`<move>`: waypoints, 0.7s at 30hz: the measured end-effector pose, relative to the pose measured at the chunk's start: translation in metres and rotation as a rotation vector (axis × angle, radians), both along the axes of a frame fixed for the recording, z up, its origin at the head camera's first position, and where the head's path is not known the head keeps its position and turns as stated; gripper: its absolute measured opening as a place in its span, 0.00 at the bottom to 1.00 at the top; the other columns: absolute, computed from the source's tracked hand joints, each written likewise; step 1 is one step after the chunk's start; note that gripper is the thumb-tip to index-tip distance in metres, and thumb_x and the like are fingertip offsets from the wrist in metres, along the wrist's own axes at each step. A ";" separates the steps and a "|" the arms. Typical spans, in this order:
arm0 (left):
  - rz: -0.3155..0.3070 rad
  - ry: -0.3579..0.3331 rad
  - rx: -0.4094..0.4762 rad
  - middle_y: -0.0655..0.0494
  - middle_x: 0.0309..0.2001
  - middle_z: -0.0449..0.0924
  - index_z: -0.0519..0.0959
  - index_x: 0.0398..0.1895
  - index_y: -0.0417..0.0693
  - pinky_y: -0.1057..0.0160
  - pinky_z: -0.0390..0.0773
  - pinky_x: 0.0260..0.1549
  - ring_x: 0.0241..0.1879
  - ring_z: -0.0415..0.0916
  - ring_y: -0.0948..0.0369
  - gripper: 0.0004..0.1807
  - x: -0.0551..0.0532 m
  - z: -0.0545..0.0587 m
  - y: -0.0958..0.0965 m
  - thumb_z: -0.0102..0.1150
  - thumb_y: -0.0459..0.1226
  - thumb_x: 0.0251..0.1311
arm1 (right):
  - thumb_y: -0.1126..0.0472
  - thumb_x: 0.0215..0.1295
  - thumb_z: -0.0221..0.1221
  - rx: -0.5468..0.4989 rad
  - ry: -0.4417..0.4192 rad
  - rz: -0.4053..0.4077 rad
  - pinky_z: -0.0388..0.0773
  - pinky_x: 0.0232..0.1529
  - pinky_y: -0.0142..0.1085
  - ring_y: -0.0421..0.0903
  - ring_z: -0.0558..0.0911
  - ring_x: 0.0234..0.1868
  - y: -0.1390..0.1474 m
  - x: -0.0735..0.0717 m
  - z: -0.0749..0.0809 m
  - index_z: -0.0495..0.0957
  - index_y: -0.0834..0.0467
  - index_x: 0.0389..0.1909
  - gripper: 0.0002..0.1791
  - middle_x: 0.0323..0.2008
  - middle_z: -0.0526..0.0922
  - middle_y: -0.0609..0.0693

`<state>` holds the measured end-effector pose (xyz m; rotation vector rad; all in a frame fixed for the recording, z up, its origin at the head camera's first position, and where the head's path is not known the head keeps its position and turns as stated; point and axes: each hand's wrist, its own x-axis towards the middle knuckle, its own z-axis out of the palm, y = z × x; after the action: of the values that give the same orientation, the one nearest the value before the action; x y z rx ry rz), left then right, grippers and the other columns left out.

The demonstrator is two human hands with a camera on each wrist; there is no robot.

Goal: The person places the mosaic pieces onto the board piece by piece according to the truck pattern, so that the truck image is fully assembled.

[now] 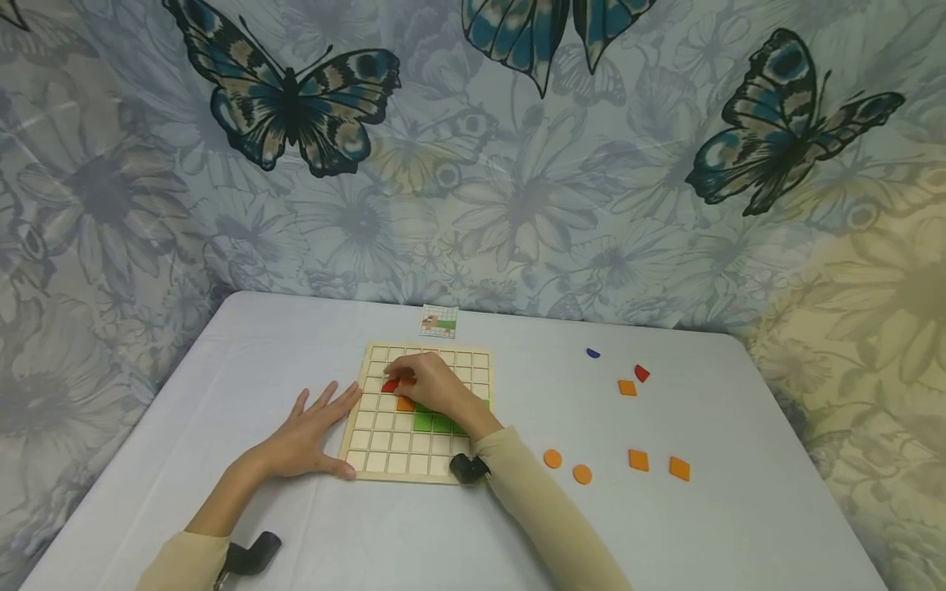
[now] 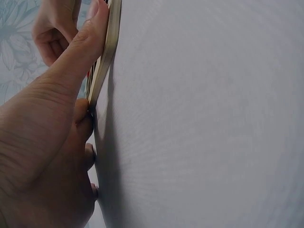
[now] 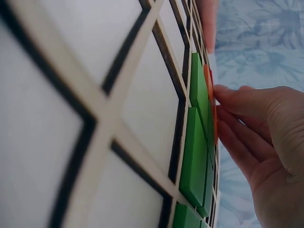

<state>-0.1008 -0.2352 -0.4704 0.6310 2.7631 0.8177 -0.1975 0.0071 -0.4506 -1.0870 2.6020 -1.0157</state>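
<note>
A wooden grid board (image 1: 373, 441) lies flat on the white table. My left hand (image 1: 303, 439) rests at its left side, fingers spread, with fingertips and thumb touching the frame; the left wrist view shows the thumb (image 2: 83, 42) along the board's edge. Over the upper middle of the grid, my right hand (image 1: 432, 382) pinches an orange tile (image 3: 215, 126) low at the board, largely covered by the fingers. Beside the fingertips sits a red piece (image 1: 389, 386). Another orange tile (image 1: 405, 404) and several green square tiles (image 1: 432, 422) lie in cells below, partly hidden by the hand.
A small pattern card (image 1: 439, 321) lies behind the board. To the right are a blue half-round piece (image 1: 593, 353), a red piece (image 1: 642, 373), orange four-sided tiles (image 1: 639, 460) and two orange discs (image 1: 553, 459). A butterfly-print cloth hangs behind the table.
</note>
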 end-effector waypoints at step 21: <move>0.012 0.007 -0.009 0.44 0.77 0.50 0.54 0.77 0.42 0.33 0.30 0.68 0.75 0.38 0.38 0.71 0.001 0.001 0.003 0.73 0.67 0.30 | 0.68 0.64 0.63 -0.014 0.007 -0.055 0.79 0.52 0.34 0.47 0.83 0.49 0.044 0.001 0.017 0.81 0.62 0.53 0.16 0.49 0.85 0.53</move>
<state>-0.0995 -0.2327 -0.4693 0.6171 2.7785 0.8065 -0.1964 0.0513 -0.4338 -1.0296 2.6473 -1.0456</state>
